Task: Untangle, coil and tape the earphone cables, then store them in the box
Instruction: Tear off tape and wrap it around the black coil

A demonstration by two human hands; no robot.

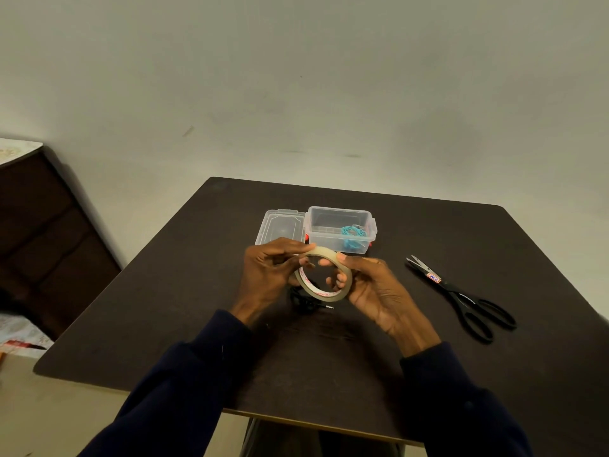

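A roll of clear tape (324, 291) is held upright above the dark table between both hands. My right hand (365, 285) grips its right side, with fingers through the hole. My left hand (270, 268) pinches the roll's top left edge with thumb and fingers. Under the roll, on the table, lies a black coiled earphone cable (306, 303), partly hidden by the tape and my left hand. The clear plastic box (339, 219) stands open behind my hands, with a teal coiled earphone cable (352, 235) inside it.
The box's clear lid (280, 225) lies flat to the left of the box. Black scissors (461, 298) lie on the right of the dark table (197, 291), blades pointing away. A dark wooden cabinet (43, 232) stands off the table to the left.
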